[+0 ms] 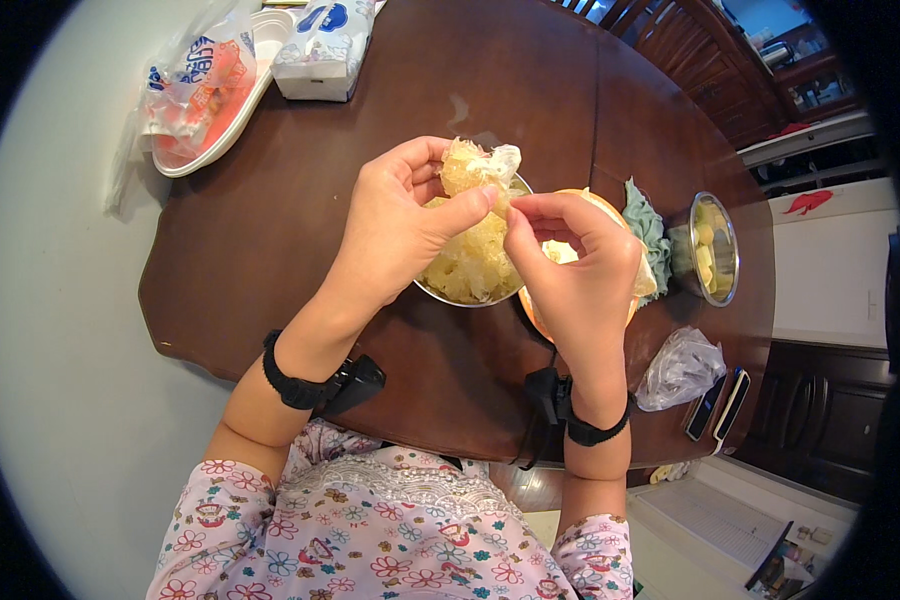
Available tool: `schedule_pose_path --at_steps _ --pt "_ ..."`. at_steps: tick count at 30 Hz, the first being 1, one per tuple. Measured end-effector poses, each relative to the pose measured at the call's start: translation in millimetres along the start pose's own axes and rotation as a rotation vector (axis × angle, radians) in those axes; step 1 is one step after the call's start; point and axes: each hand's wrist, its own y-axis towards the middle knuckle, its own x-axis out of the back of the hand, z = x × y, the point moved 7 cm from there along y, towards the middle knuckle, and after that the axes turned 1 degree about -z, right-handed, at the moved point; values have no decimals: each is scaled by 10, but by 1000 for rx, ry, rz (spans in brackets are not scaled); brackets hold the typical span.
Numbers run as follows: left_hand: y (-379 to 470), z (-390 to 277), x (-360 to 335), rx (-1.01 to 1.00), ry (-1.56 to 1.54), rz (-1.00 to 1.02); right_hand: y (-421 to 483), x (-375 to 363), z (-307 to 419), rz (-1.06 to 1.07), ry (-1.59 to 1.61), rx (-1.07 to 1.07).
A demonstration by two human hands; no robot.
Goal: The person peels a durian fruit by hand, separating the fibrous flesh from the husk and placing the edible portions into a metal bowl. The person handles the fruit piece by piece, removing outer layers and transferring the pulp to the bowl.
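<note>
A piece of pale yellow citrus pulp [461, 166], perhaps pomelo, with white membrane on it, is held in my left hand [401, 217] above a round metal-rimmed bowl. My right hand [581, 262] pinches the lower right edge of this piece between thumb and forefinger. Loose citrus pulp [476, 259] fills the bowl [474, 304] beneath my hands. Behind my right hand, and partly hidden by it, lies an orange-rimmed dish [536, 319] with pale peel or fruit pieces in it.
Right of the dish are a crumpled green cloth [647, 232], a metal bowl [733, 255] of yellow-green fruit pieces, a clear plastic bag [682, 369] and two phones [731, 405]. A tissue pack [322, 56] and a white-rimmed red tray [232, 139] with a plastic bag [195, 82] stand at the upper left.
</note>
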Motion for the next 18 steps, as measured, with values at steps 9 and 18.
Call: schedule_pose_path --at_steps 9,18 --pt "-4 -4 0 18 -22 -4 35 145 -97 106 85 -221" --pt "-12 -31 -133 25 6 67 -51 564 -178 244 -452 -40"
